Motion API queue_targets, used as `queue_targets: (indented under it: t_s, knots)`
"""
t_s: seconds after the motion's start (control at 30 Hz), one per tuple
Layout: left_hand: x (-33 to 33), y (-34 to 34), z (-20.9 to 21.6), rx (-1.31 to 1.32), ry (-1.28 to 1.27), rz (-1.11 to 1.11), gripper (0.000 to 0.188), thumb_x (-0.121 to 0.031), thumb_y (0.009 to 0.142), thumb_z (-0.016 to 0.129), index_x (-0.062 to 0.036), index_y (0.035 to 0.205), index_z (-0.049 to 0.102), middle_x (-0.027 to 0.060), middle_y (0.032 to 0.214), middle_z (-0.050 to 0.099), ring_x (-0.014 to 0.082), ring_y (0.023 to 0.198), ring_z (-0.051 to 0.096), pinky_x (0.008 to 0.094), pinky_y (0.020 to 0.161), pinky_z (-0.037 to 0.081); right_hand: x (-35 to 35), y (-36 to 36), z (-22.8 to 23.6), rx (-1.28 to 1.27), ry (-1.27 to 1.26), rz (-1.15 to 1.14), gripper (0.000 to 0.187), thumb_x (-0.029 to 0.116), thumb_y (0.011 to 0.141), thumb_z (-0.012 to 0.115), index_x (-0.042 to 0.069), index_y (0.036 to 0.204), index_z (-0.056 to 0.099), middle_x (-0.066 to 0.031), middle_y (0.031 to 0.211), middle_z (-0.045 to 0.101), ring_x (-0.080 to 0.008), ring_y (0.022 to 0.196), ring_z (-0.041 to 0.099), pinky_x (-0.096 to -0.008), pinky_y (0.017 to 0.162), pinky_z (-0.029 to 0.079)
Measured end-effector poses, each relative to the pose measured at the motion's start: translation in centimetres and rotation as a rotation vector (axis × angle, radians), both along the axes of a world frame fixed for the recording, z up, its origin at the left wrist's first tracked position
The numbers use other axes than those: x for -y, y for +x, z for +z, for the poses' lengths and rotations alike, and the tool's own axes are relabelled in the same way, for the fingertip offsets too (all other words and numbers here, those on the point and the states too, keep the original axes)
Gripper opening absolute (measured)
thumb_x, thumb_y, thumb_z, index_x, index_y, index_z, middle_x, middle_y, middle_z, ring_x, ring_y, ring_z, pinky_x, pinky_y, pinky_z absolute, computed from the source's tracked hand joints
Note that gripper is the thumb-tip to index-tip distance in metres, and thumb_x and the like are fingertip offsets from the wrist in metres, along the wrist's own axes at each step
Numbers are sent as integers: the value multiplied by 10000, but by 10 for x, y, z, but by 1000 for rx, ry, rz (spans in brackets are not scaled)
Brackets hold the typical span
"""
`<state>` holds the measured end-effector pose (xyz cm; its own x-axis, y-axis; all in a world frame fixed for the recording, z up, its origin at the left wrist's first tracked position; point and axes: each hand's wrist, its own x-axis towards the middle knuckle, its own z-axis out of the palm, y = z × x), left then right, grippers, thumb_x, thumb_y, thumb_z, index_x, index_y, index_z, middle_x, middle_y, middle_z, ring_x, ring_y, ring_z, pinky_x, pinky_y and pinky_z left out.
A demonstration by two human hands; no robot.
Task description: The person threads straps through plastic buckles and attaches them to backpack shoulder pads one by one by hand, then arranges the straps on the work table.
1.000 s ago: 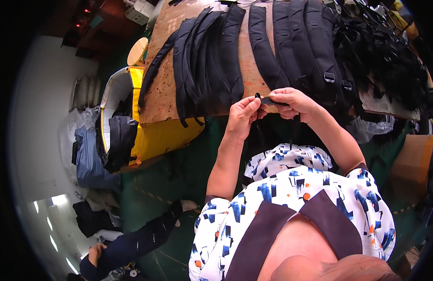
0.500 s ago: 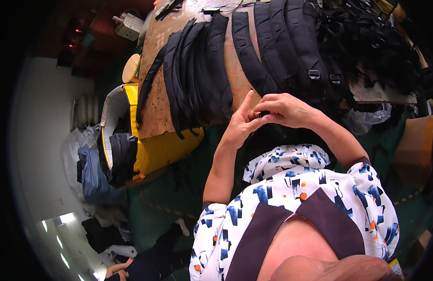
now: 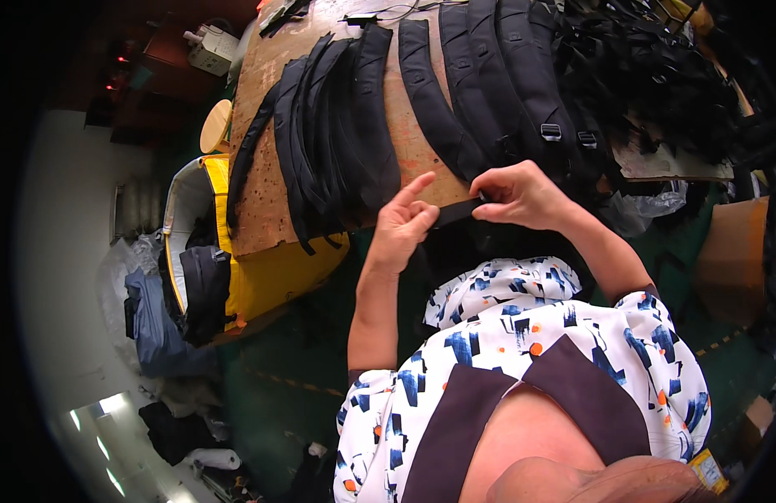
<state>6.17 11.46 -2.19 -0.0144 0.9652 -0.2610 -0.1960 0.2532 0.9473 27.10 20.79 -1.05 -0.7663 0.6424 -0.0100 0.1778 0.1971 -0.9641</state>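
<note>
A short length of black webbing strap (image 3: 457, 213) is stretched between my two hands, just off the table's near edge. My left hand (image 3: 402, 220) pinches one end between thumb and curled fingers, its index finger pointing out. The other end is in the closed fingers of my right hand (image 3: 519, 194), where a small dark piece shows at the fingertips; its kind is too small to tell. Just beyond the hands, black padded shoulder straps (image 3: 438, 105) lie side by side on the table. Some at the right carry metal-looking buckles (image 3: 550, 132).
The wooden table (image 3: 258, 210) has a pile of tangled black straps (image 3: 648, 84) at its right. A yellow bag (image 3: 279, 272) with black items stands below its left corner. A cardboard box (image 3: 731, 264) is at the right, and a round wooden stool (image 3: 216, 126) at the left.
My hands have moved apart, drawing the black webbing strap out between them. The person at the lower left has mostly gone from view. The whole view has shifted slightly.
</note>
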Motion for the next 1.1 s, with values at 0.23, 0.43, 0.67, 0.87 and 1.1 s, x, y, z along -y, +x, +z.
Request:
queue_targets:
  t_s: [0.23,0.43,0.67,0.87,1.1]
  knots:
    - [21,-27,-19,-8,-46,43,413,-56,822,608,-43,1222,510,-66,692,510,-12,546,365,139,460,263,-10,23,5,5,-143,-34,180,122,778,680,-13,887,633,-41,696,620,-75,604,586,-201,601,501]
    - [32,-36,-41,59,-94,61,347,-48,837,595,-39,1179,538,-64,689,488,-2,531,339,149,456,248,-10,31,4,-43,-238,-124,158,128,785,665,-9,856,630,-30,660,604,-75,590,586,-185,573,504]
    - [39,-34,-55,-241,-90,-30,299,-69,823,607,-36,1119,595,-71,716,506,7,588,415,152,520,335,-6,22,-4,26,-285,-172,205,197,777,681,4,795,614,-15,615,575,-65,529,566,-176,489,483]
    - [25,16,-44,-529,438,71,500,-232,756,665,-12,1182,523,174,1136,542,300,1087,512,351,924,397,15,-6,-16,80,-331,-215,280,241,774,697,-19,766,594,-24,581,567,-62,468,538,-186,429,453]
    - [29,42,-41,-668,438,-27,453,-195,749,699,12,1127,559,147,1016,596,269,932,601,308,794,474,50,-21,-48,-8,-351,-246,257,191,815,660,-34,887,560,-63,650,600,-69,506,549,-179,454,469]
